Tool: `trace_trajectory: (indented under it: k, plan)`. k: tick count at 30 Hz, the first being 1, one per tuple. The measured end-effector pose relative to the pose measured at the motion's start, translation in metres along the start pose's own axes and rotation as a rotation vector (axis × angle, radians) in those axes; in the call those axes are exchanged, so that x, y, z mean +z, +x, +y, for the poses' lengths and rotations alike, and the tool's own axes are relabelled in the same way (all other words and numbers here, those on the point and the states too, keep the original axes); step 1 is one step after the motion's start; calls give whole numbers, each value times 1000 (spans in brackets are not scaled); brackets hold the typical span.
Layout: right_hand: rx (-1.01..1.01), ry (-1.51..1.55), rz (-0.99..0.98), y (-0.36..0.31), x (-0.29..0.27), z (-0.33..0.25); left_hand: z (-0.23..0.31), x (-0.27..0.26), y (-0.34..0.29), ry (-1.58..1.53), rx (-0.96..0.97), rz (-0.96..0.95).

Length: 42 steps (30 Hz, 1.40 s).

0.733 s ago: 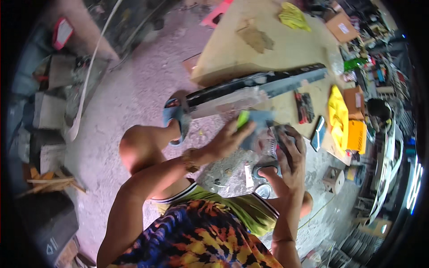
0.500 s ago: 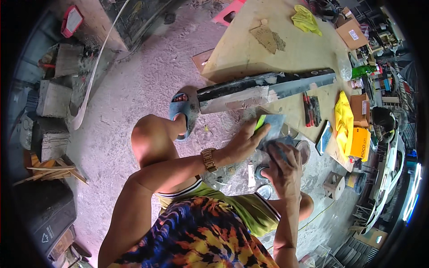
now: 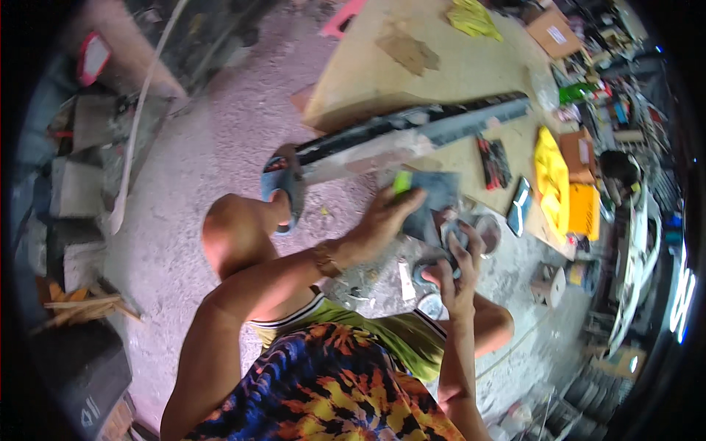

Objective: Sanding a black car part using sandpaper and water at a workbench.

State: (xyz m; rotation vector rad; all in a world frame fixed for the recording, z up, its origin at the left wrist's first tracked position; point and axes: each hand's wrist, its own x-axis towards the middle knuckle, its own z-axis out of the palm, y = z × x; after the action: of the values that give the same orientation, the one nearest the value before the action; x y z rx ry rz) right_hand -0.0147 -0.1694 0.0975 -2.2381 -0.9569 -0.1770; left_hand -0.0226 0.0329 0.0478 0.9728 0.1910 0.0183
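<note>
My left hand (image 3: 379, 224) pinches a flat grey plate (image 3: 434, 197) with a lime-green strip (image 3: 402, 181) at its thumb-side edge. My right hand (image 3: 462, 268) is closed at the plate's lower right corner. Its fingers grip a small greyish piece that blur keeps me from naming. Beyond both hands lies a long black and grey panel (image 3: 353, 160) with pale, smeared patches along its near side; neither hand touches it. On the floor below the plate are a white tube (image 3: 406, 279) and a round lid-like disc (image 3: 432, 305). An open round can (image 3: 488, 234) stands beside my right fingers.
The panel's right part rests on a tan board (image 3: 353, 88). Also on the board are a red and black tool set (image 3: 493, 163), a phone (image 3: 519, 207), a yellow cloth (image 3: 550, 176) and cardboard boxes (image 3: 577, 154). Wood scraps (image 3: 92, 305) lie at left; a white stool (image 3: 548, 284) stands right.
The plate has turned flatter toward me. My right hand has rotated and its fingers have curled at the plate's corner. The whole view has shifted slightly.
</note>
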Motion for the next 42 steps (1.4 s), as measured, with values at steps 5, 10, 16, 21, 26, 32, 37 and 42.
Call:
trace_trajectory:
  k: [5, 10, 16, 21, 26, 32, 37, 42]
  plan:
    - [184, -35, -206, 0, -13, 20, 20, -10, -6, -120, 116, 75]
    - [68, -192, -146, 40, -34, -24, 15, -14, -6, 153, 239, 30]
    - [-142, -263, -275, 59, -21, -28, 19, -10, -8, 326, 372, 59]
    - [-112, -142, -351, 55, -6, -31, 68, -48, -2, -56, 375, 355]
    - [-18, -102, -247, 76, 19, -21, 113, -103, 7, -308, 583, 674]
    - [-100, -183, -259, 104, 54, -19, 64, -128, 21, -226, 461, 722]
    - [-107, -239, -302, 114, 62, -17, 56, -128, 31, -320, 439, 689]
    - [-111, -262, -329, 122, 67, -18, 50, -137, 32, -200, 467, 669]
